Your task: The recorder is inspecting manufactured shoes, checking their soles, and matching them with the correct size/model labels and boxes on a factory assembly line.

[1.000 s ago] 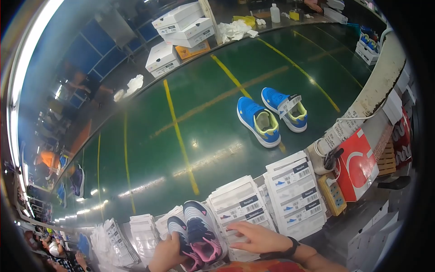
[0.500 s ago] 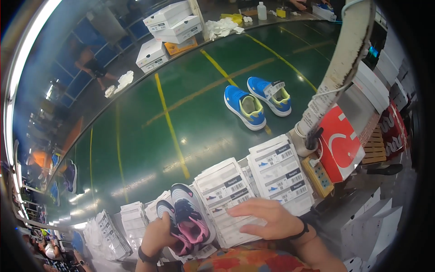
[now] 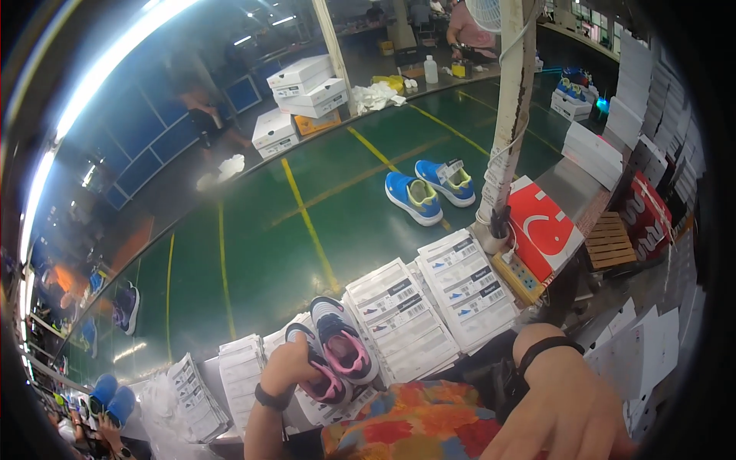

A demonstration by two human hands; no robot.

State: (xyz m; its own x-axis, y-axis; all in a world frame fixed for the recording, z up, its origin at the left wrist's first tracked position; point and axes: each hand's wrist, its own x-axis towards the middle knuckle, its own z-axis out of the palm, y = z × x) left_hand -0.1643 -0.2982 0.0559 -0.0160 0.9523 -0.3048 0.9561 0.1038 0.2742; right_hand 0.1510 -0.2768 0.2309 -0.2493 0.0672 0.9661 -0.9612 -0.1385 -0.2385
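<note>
Left hand [image 3: 290, 368]: closed on shoes [image 3: 337, 349] – pair, side by side.
Shoe axis: toes point away, slightly left.
Right hand [image 3: 567, 418]: open, fingers spread – holding nothing.

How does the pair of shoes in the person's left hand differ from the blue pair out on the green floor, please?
The pink-lined pair is grey and navy with pink inside; the blue pair is bright blue with yellow-green lining. The pink-lined pair is gripped by the left hand over the stacks of labelled sheets; the blue pair stands untouched on the green floor, one shoe tagged. Both pairs sit side by side, openings up.
</note>
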